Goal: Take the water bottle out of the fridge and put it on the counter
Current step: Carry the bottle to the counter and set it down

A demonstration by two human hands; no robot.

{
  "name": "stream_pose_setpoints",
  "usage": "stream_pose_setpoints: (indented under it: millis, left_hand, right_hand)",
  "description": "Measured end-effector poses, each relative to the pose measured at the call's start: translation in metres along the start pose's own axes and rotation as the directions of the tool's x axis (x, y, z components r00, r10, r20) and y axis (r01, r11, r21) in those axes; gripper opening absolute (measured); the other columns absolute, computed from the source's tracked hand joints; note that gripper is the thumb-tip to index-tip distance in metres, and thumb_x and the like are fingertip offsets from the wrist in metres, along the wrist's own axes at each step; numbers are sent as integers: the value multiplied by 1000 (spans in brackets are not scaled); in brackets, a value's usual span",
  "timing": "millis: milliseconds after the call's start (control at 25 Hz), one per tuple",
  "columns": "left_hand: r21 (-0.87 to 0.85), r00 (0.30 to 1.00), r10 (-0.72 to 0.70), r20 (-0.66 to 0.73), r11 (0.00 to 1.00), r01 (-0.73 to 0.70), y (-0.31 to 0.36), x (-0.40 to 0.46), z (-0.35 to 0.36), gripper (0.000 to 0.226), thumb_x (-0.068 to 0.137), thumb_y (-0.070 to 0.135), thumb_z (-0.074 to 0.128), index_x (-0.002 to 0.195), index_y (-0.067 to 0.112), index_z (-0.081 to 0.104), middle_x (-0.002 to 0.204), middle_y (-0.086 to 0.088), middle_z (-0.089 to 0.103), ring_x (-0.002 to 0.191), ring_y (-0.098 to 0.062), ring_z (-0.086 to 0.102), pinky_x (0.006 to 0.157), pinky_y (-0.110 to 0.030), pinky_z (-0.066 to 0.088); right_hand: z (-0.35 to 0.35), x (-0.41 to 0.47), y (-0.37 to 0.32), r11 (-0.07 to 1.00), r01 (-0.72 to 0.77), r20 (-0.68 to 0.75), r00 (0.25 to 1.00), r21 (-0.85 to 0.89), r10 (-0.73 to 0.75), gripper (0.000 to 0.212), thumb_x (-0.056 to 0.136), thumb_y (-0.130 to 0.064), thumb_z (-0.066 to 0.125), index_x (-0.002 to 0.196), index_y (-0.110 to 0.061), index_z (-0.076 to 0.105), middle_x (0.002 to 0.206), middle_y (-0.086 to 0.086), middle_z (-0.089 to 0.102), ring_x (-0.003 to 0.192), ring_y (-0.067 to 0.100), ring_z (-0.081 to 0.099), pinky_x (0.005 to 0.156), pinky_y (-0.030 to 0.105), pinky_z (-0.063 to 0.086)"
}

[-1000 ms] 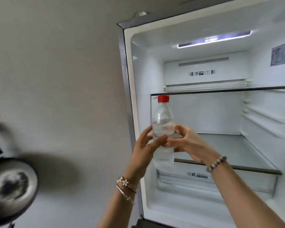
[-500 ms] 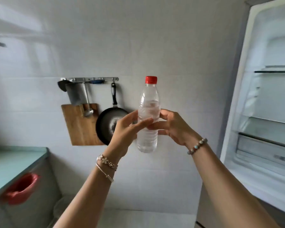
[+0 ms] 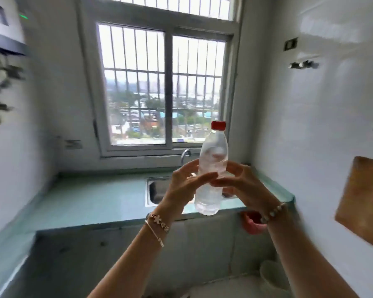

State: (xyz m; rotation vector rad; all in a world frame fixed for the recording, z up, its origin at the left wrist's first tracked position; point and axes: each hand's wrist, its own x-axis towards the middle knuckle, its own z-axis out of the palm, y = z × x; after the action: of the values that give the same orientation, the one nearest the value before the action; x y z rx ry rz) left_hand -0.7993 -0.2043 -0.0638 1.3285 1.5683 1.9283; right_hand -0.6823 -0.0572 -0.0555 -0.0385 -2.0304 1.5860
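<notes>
We hold the bottle [image 3: 211, 168] up with our left hand [image 3: 184, 186] and right hand [image 3: 243, 186] wrapped around its middle. The counter [image 3: 91, 201] is below our hands.

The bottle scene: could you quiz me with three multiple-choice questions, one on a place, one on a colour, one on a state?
1. Where is the bottle?
A. In the sink
B. Held above the counter's edge
C. On the windowsill

2. What colour is the cap?
A. Blue
B. White
C. Red

3. How is the bottle held?
A. Upright, by both hands
B. Upside down, by one hand
C. Lying flat

Answers: 1 B, its base hangs clear of the counter; 2 C, the cap is red; 3 A, the left hand and right hand grip its middle, cap up.
</notes>
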Motion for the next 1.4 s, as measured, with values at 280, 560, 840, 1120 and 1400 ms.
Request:
stream_pose_setpoints:
  millis: [280,560,840,1120,1400]
  left_hand:
    - [314,761,10,-649,914,255,39,-97,-238,42,78,40,79,118,32,68,116,7,75,103,-10,71,92,-38,56]
    - [191,352,35,-935,888,419,67,-255,-350,63,60,45,86,117,25,68,114,2,77,104,-18,72,97,-47,54]
    - [118,252,4,-968,890,441,58,-361,-472,65,63,36,89,122,21,64,114,3,77,106,-14,71,94,-37,53]
    - [-60,188,-185,-965,848,527,-18,-404,-612,60,75,5,82,127,4,52,126,-13,69,117,-24,64,99,-34,50]
    - [-252,90,-383,-919,748,614,-132,-440,-684,56,77,-7,77,123,0,45,128,-21,65,120,-30,61,99,-40,52]
  right_hand:
    - [286,153,36,933,-62,609,772,355,-181,43,79,-9,79,119,-16,70,118,12,74,112,31,69,90,40,59]
    - [518,125,33,888,-225,837,484,401,-255,44,75,1,80,116,-13,72,115,18,74,108,38,69,95,55,54]
    - [681,108,37,914,-217,910,319,341,-264,44,71,-15,86,113,-19,74,113,9,76,105,27,72,85,32,59]
    - [813,125,118,952,-266,927,372,150,-42,47,69,-1,86,112,-15,71,108,3,78,103,24,72,85,31,59]
    - [904,116,235,972,-143,884,409,-184,228,61,59,7,88,113,-4,62,110,17,73,105,35,68,90,51,56]
